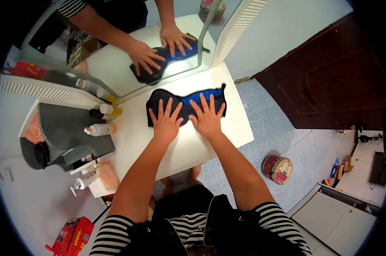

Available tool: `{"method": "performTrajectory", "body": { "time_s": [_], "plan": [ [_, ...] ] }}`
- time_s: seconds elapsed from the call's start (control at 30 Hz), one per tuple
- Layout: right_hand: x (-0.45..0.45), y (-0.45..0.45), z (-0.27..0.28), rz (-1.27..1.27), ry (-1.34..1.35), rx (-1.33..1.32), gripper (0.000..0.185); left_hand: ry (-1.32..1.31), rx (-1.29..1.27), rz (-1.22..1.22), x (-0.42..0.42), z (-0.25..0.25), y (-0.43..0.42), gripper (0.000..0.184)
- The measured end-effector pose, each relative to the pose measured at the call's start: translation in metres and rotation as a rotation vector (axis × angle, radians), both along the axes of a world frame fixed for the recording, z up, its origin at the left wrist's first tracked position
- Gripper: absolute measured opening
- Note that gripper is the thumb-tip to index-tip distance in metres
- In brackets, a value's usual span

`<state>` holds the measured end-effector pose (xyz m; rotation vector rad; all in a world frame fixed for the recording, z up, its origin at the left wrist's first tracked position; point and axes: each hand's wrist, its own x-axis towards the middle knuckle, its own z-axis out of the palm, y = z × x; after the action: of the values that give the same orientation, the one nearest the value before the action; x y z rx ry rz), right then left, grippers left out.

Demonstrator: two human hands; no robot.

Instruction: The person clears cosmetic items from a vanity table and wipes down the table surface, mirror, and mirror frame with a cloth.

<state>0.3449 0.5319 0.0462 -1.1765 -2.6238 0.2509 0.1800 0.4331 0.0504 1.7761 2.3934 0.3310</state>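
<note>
A black fabric piece with a blue panel and a wavy edge point(159, 94) lies spread on the white dressing table point(137, 147); what kind of item it is I cannot tell. Its right end narrows to a small black tip. Flat on the left part rests my left hand point(165, 123), fingers spread. My right hand point(208, 119) presses on the right part, its fingers fanned out and reaching onto the blue panel. Both palms face down, with the thumbs close together near the front edge of the cloth. Neither hand grips it.
A large mirror point(129, 38) behind the table reflects both hands. Bottles, including a white pump bottle point(100, 129), stand at the left beside a grey shelf point(69, 128). On the floor at right is a round patterned stool point(277, 169). A dark red door point(325, 72) stands beyond.
</note>
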Motion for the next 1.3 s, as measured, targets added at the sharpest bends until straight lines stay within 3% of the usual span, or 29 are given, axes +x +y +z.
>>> {"method": "performTrajectory", "body": {
  "time_s": [0.2, 0.33, 0.6, 0.93, 1.07, 1.13, 1.17, 1.2, 1.3],
  "plan": [
    [-0.029, 0.055, -0.002, -0.031, -0.034, -0.013, 0.056, 0.044, -0.033, 0.044, -0.001, -0.004, 0.054, 0.057],
    [0.000, 0.011, -0.003, 0.034, 0.027, -0.026, 0.059, 0.034, 0.121, -0.066, 0.020, -0.010, 0.014, 0.061],
    [0.103, -0.117, 0.021, 0.149, -0.108, -0.234, 0.066, -0.103, -0.065, -0.273, 0.084, 0.009, -0.121, 0.072],
    [0.057, 0.015, 0.000, 0.040, -0.017, -0.056, 0.059, -0.043, 0.113, -0.237, 0.056, -0.002, 0.018, 0.067],
    [0.036, 0.051, 0.003, -0.059, -0.014, -0.242, 0.060, -0.066, 0.013, -0.202, 0.055, -0.008, 0.057, 0.072],
    [0.033, 0.031, 0.025, -0.082, 0.197, -0.493, 0.061, -0.310, -0.121, -0.276, 0.059, -0.018, 0.057, 0.070],
    [0.032, 0.014, 0.025, -0.075, 0.195, -0.498, 0.065, -0.608, 0.087, -0.325, 0.070, -0.039, 0.039, 0.073],
    [0.034, -0.006, 0.025, -0.098, 0.201, -0.461, 0.064, -1.232, -0.079, -0.181, 0.080, 0.006, 0.032, 0.077],
    [0.055, -0.038, 0.014, -0.086, 0.129, -0.298, 0.064, -1.185, 0.081, -0.008, 0.065, -0.003, -0.026, 0.058]
  ]
}}
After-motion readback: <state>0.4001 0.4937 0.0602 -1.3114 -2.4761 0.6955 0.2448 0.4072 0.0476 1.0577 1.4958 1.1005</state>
